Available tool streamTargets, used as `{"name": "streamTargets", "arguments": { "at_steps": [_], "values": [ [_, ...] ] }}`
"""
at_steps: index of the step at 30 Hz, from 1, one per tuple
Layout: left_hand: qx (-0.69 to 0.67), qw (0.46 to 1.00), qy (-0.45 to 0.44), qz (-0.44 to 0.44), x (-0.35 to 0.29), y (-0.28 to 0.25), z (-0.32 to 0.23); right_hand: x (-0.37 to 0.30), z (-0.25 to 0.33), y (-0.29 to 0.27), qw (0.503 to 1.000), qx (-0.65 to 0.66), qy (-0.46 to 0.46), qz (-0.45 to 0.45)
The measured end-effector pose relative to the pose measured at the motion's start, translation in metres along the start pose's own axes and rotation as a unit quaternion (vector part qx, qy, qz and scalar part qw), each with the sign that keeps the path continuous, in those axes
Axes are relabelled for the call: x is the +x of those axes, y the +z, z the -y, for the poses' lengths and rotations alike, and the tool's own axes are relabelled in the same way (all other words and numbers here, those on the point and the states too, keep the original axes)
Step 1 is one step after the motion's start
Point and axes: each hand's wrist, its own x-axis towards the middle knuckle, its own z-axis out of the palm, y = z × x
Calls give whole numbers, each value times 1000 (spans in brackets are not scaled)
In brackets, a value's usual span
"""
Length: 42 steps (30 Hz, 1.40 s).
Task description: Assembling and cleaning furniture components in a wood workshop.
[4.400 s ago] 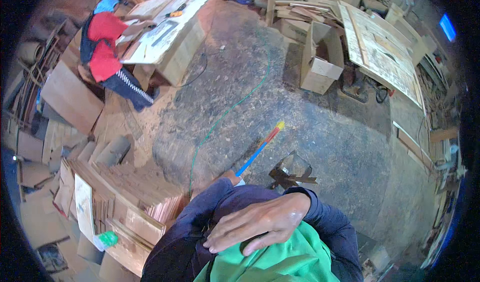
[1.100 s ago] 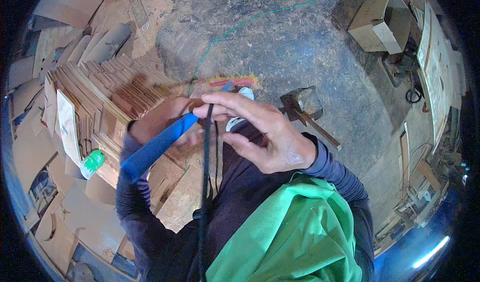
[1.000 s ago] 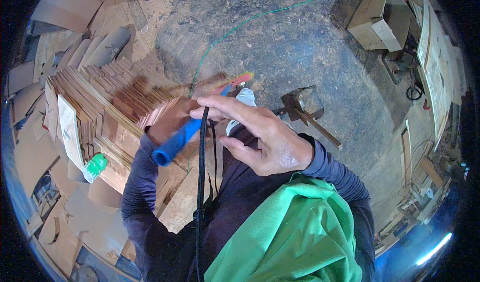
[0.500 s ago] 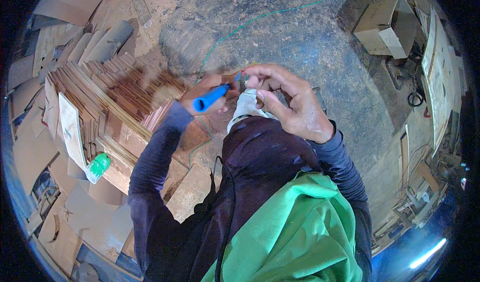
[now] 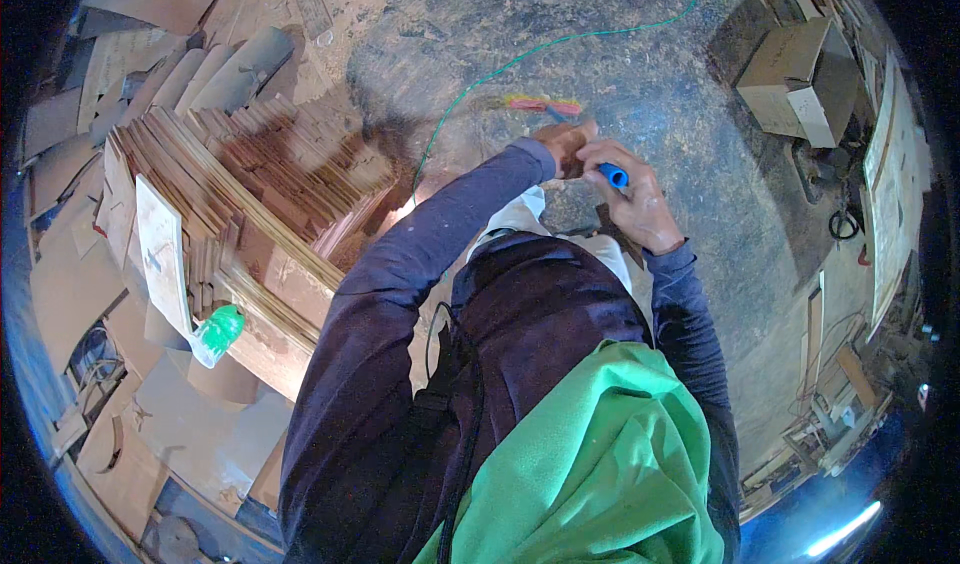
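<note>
A broom with a blue tubular handle (image 5: 613,175) and red and yellow bristles (image 5: 545,104) is in both of my hands just ahead of my body. My left hand (image 5: 567,148) is closed round the handle close to the bristles. Nearer the hollow blue end, my right hand (image 5: 642,200) is wrapped about the same handle. The bristles point away from me over the dark, dusty floor (image 5: 660,74) and look a little blurred. Whether they touch the floor, I cannot tell. Below my hands, pale cloth shows past my dark clothing.
Stacked thin wooden boards (image 5: 220,204) stand to my left, with a green-and-clear plastic bottle (image 5: 218,334) at their near end. A thin green cord (image 5: 510,62) curves across the floor. An open cardboard box (image 5: 790,79) and black-handled scissors (image 5: 843,226) lie at right.
My left hand has swung right and forward with the broom. My right hand has come onto the handle. The bristles now show ahead of my hands.
</note>
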Motion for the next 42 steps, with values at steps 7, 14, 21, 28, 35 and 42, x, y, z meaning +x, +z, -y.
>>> {"name": "streamTargets", "arguments": {
  "at_steps": [7,14,21,28,35,42],
  "values": [
    [-208,951,-226,20,-1,-4,7,-12,-21,-1,994,28,70,-79],
    [-311,910,-272,-42,-33,0,-7,-9,-47,-12,997,-10,-2,-74],
    [-645,720,-234,-104,-20,21,-12,10,-8,-15,991,-71,-61,100],
    [-270,951,-118,-89,5,23,33,30,34,-37,959,-88,-181,197],
    [-586,779,-185,-127,-64,-14,59,15,-80,-89,985,-119,-15,123],
    [-353,802,-452,-168,-126,6,90,-131,-307,-103,910,-236,333,76]
  ]
}}
